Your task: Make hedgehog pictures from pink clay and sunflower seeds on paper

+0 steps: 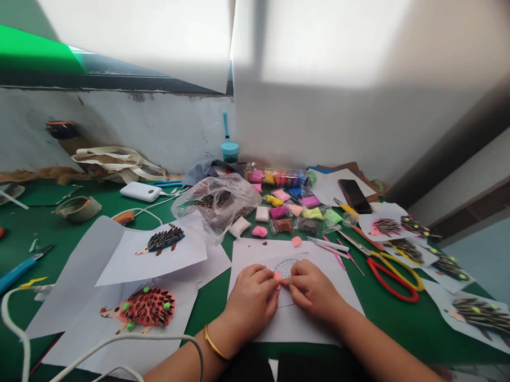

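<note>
On a white sheet of paper point(245, 259), my left hand point(253, 297) is closed around a small lump of coral modelling clay point(278, 276) with its fingertips. My right hand point(313, 292) has curled fingers, and its fingertips press the same lump from the other side. Just behind the clay lies a drawing of a dotted oval point(286, 267), partly covered by my hands. A second coral clay ball point(296, 241) sits near the sheet's top edge, with tiny dark bits to its left. Clay tools point(328, 245) lie at the upper right corner.
Clay packets point(309, 227) and a plastic bag of seeds point(217, 204) lie behind the sheet. Scissors point(393, 269) and hedgehog pictures point(405, 251) are on the right. A finished hedgehog point(148, 308), a white cable point(101, 345) and a blue cutter point(13, 277) are left.
</note>
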`<state>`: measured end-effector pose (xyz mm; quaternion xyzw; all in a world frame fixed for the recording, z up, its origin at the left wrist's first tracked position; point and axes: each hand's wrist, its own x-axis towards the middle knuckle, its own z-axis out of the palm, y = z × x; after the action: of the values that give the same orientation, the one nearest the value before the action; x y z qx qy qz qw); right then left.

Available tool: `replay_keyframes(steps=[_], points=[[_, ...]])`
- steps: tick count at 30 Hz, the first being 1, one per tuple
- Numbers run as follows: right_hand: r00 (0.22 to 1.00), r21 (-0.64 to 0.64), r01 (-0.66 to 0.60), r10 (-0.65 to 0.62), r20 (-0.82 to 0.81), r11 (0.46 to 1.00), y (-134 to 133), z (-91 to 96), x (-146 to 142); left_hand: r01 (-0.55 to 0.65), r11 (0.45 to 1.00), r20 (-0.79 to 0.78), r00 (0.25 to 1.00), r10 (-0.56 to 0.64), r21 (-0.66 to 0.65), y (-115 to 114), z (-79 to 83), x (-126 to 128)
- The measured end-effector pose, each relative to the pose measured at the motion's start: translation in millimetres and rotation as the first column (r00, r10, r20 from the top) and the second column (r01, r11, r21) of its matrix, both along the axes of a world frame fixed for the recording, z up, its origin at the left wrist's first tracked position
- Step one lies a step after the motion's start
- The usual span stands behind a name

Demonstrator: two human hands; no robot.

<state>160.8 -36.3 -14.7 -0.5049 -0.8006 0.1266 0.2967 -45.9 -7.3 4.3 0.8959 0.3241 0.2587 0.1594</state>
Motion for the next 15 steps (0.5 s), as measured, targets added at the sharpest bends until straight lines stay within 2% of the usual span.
replay_keyframes(steps=[11,15], points=[[1.000,0.002,0.009,-0.009,-0.007,1.000,0.2,-1.5,0.6,-0.001,1.000,0.012,1.000,0.001,0.011,-0.1,-0.8,0.3],[0.999,-0.023,0.018,-0.017,0.050,1.000,1.8,-1.2,-1.0,-0.005,1.000,0.011,1.000,0.005,0.009,-0.4,-0.8,0.4]])
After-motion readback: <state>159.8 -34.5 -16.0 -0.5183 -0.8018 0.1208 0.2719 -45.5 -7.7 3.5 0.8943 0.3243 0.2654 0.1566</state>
